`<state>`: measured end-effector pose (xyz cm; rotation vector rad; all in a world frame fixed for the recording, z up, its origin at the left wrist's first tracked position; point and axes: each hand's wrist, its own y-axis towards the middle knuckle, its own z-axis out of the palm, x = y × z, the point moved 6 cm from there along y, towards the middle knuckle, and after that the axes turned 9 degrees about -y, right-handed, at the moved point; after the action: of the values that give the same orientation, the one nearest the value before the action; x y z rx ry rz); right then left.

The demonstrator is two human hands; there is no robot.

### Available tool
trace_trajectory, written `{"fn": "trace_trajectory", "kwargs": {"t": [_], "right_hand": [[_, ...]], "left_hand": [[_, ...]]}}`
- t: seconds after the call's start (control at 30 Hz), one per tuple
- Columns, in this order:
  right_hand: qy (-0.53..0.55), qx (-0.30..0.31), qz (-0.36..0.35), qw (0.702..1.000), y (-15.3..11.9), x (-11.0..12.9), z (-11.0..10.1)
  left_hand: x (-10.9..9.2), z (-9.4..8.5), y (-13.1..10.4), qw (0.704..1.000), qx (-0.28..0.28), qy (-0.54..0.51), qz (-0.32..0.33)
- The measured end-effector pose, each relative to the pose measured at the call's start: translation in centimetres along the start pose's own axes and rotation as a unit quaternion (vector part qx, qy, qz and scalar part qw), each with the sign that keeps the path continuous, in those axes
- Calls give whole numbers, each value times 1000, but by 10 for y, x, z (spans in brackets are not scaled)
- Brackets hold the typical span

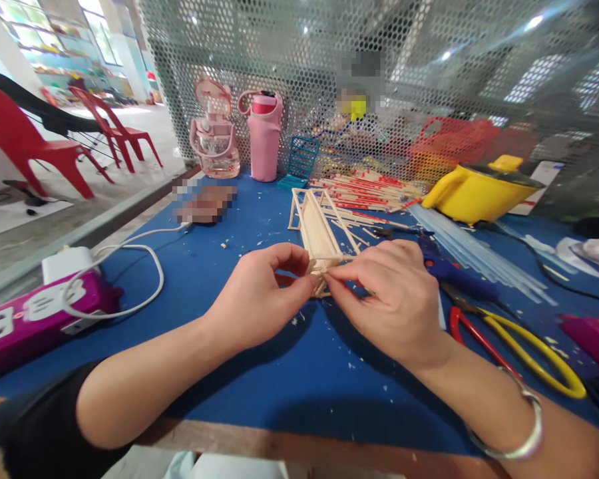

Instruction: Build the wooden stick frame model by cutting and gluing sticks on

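Note:
A small model built of pale wooden sticks [315, 223] lies lengthwise in front of me, with a long flat middle and thin stick frames along its sides. My left hand [264, 289] is closed on its near end, thumb and index finger pinching the sticks there. From the other side my right hand [392, 299] pinches the same near end between thumb and fingertips. Both sets of fingertips nearly meet, partly hiding the small sticks between them. Just right of my right hand lies a blue glue gun [454, 273], with red-and-yellow-handled scissors [529, 346] nearer to me.
Loose red-tipped sticks [369, 189] and translucent glue sticks [484, 249] lie behind. A yellow pot [482, 193], pink bottle [265, 140], clear pink bottle [214, 143] and teal stand [302, 163] line the perforated metal screen [299, 60]. A purple power strip [44, 309] sits left.

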<state>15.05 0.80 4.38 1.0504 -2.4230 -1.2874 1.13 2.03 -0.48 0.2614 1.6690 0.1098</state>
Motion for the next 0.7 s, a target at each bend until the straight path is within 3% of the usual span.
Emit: {"fn": "trace_trajectory", "kwargs": {"t": [0.5,0.7], "right_hand": [[-57,21,11,998,-1,4,3],[-53,23,22,998,-2,4,1]], "left_hand": [[1,5,2,998,41,-39,24],[3,6,3,996,50,-69,-10]]}}
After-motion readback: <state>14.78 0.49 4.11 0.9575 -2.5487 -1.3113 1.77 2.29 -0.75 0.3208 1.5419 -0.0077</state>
